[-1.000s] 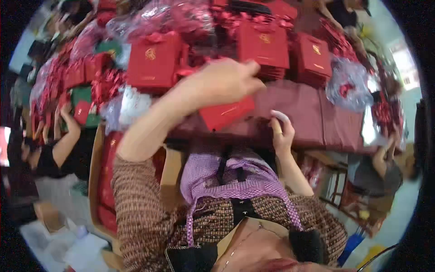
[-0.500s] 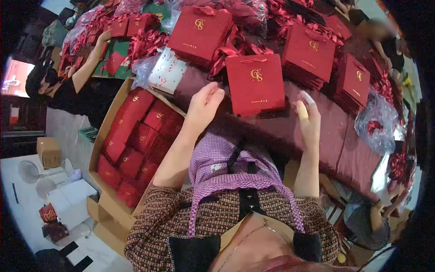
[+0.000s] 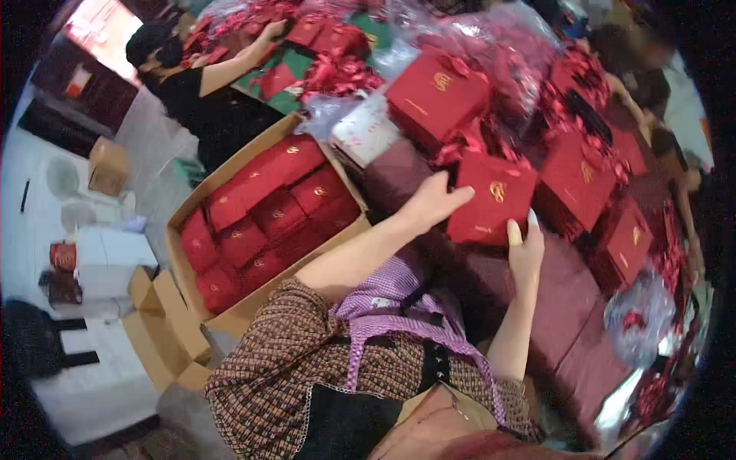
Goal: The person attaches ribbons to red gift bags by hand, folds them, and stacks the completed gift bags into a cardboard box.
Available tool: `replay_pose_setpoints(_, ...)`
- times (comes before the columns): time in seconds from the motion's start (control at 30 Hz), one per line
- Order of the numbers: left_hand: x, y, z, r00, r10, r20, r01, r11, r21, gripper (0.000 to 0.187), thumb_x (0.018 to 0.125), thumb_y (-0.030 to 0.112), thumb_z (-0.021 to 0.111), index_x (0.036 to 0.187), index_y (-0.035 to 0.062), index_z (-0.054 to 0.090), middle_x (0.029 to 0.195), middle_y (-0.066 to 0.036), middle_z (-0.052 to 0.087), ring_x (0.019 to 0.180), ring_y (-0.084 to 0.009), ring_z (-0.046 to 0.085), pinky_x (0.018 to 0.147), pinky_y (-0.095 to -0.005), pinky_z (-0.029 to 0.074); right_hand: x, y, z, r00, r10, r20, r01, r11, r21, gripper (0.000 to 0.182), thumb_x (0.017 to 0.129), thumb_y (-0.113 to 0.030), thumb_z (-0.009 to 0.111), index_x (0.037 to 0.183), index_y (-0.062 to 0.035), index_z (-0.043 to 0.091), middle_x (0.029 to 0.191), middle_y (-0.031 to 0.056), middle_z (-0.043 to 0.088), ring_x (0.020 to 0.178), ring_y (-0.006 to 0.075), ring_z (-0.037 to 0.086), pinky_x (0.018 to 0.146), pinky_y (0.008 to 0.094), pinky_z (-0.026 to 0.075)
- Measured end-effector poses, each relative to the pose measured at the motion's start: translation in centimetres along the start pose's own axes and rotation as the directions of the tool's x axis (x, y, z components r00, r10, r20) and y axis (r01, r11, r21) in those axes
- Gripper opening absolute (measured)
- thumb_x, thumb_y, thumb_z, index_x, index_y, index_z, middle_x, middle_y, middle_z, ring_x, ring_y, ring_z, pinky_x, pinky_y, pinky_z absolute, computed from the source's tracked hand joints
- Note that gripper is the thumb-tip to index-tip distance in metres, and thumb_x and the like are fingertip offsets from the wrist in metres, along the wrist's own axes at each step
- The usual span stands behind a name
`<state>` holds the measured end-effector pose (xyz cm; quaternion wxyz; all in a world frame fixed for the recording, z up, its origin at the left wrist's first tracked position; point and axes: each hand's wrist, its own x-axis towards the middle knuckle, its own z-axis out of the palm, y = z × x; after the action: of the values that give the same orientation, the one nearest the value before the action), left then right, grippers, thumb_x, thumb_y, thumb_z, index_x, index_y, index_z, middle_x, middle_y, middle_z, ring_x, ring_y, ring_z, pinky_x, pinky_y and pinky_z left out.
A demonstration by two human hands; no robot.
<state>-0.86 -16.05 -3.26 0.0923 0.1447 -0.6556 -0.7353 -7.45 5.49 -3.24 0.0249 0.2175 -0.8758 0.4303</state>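
Observation:
A stack of red paper gift bags (image 3: 491, 201) with gold lettering and ribbon handles lies in front of me on the cloth-covered table. My left hand (image 3: 438, 203) grips its left side, thumb over the front face. At the lower right corner, my right hand (image 3: 526, 249) holds the stack, with a yellow and a white covering on two fingers. Other red bag stacks stand close by: one behind to the left (image 3: 437, 96) and one to the right (image 3: 579, 180). The undersides of my fingers are partly hidden.
An open cardboard box (image 3: 180, 264) filled with packed red bags stands to my left. A white speckled box (image 3: 366, 130) and clear plastic wrap (image 3: 636, 310) lie on the table (image 3: 563, 307). A co-worker in black (image 3: 203, 100) works at the far left; other people are at right.
My hands have moved from beside the front bag stack onto its two sides and taken hold. The view has turned, so the table and box appear rotated and shifted right.

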Motion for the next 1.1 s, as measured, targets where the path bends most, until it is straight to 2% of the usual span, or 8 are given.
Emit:
replay_pose_setpoints(0.17, -1.0, 3.7, 0.0, 0.958, -0.224, 0.178, 0.234, 0.971, -0.04, 0.044, 0.079, 0.018, 0.069, 0.113, -0.0075, 0.055, 0.103, -0.013, 0.064, 0.091, -0.019, 0.061, 0.083, -0.0333, 0.048, -0.6, 0.7, 0.3, 1.0, -0.006, -0.004, 0.006, 0.993, 0.121, 0.042, 0.087, -0.012, 0.059, 0.124, 0.004, 0.049, 0.111, 0.0224, 0.06, 0.102, 0.0333, 0.057, 0.09, 0.0378, 0.043)
replay_pose_setpoints(0.37, -1.9, 1.6, 1.3, 0.976, 0.206, 0.076, -0.202, 0.978, -0.059, 0.048, 0.08, 0.007, 0.063, 0.124, -0.0012, 0.047, 0.115, -0.009, 0.057, 0.105, -0.0172, 0.053, 0.095, -0.0338, 0.041, -2.1, -1.1, -0.4, 0.996, 0.077, 0.037, -0.085, 0.925, 0.371, 0.044, 0.087, -0.006, 0.057, 0.129, 0.0048, 0.045, 0.121, 0.0138, 0.056, 0.109, 0.0218, 0.052, 0.096, 0.0323, 0.039)
replay_pose_setpoints(0.7, -6.5, 4.9, -3.7, 0.989, -0.077, 0.129, 0.142, 0.763, -0.631, 0.051, 0.076, 0.005, 0.06, 0.124, -0.0003, 0.048, 0.115, -0.013, 0.06, 0.1, -0.0257, 0.06, 0.088, -0.0392, 0.048, -5.2, -8.1, -3.5, 0.995, 0.003, 0.103, -0.069, 0.76, 0.647, 0.066, 0.082, -0.025, 0.068, 0.134, 0.0053, 0.04, 0.126, 0.0118, 0.052, 0.112, 0.0216, 0.051, 0.1, 0.0329, 0.036)
replay_pose_setpoints(0.83, -8.7, 1.7, -10.8, 0.98, -0.067, -0.186, -0.125, 0.518, -0.846, 0.041, 0.082, 0.008, 0.052, 0.123, 0.0042, 0.053, 0.115, -0.011, 0.061, 0.105, -0.0228, 0.058, 0.093, -0.0375, 0.046, -6.1, -8.4, -3.2, 0.947, -0.049, 0.317, -0.175, 0.75, 0.638, 0.051, 0.084, -0.012, 0.065, 0.131, -0.0019, 0.047, 0.114, 0.0089, 0.059, 0.099, 0.0159, 0.057, 0.088, 0.0293, 0.046)
replay_pose_setpoints(0.9, -9.7, 2.5, -12.9, 0.924, -0.091, -0.372, -0.247, 0.602, -0.759, 0.034, 0.086, 0.015, 0.055, 0.117, 0.0005, 0.056, 0.115, -0.013, 0.061, 0.106, -0.0231, 0.059, 0.092, -0.0379, 0.048, -6.0, -8.7, -2.8, 0.896, 0.018, 0.444, -0.302, 0.756, 0.58, 0.047, 0.086, -0.012, 0.063, 0.129, -0.0027, 0.049, 0.111, 0.0089, 0.061, 0.099, 0.0161, 0.058, 0.088, 0.0296, 0.046)
replay_pose_setpoints(1.0, -10.1, -0.4, -18.6, 0.683, -0.329, -0.652, -0.368, 0.616, -0.697, 0.033, 0.091, 0.018, 0.046, 0.117, -0.0001, 0.055, 0.111, -0.012, 0.062, 0.1, -0.0273, 0.062, 0.089, -0.0396, 0.051, -6.0, -9.4, -1.6, 0.882, -0.019, 0.47, -0.243, 0.837, 0.49, 0.041, 0.088, -0.01, 0.06, 0.127, -0.0026, 0.05, 0.106, 0.0099, 0.062, 0.098, 0.0155, 0.058, 0.087, 0.0299, 0.046)
replay_pose_setpoints(1.07, -11.9, 1.4, -17.5, 0.774, -0.245, -0.583, -0.316, 0.648, -0.693, 0.036, 0.093, 0.022, 0.043, 0.118, -0.0004, 0.055, 0.111, -0.012, 0.062, 0.1, -0.0298, 0.061, 0.09, -0.0447, 0.051, -6.3, -8.8, -0.8, 0.876, -0.033, 0.482, -0.243, 0.832, 0.498, 0.04, 0.088, -0.01, 0.06, 0.126, -0.0032, 0.051, 0.104, 0.0082, 0.062, 0.098, 0.0144, 0.058, 0.087, 0.0291, 0.046)
replay_pose_setpoints(1.1, -12.1, -4.3, -23.2, 0.912, -0.115, -0.394, -0.307, 0.446, -0.841, 0.036, 0.092, 0.02, 0.043, 0.119, -0.002, 0.052, 0.119, -0.014, 0.058, 0.103, -0.0313, 0.06, 0.093, -0.0451, 0.049, -6.2, -8.8, -0.7, 0.875, -0.055, 0.481, -0.217, 0.844, 0.491, 0.04, 0.088, -0.01, 0.06, 0.126, -0.0028, 0.051, 0.104, 0.0078, 0.062, 0.098, 0.0142, 0.057, 0.087, 0.0287, 0.046)
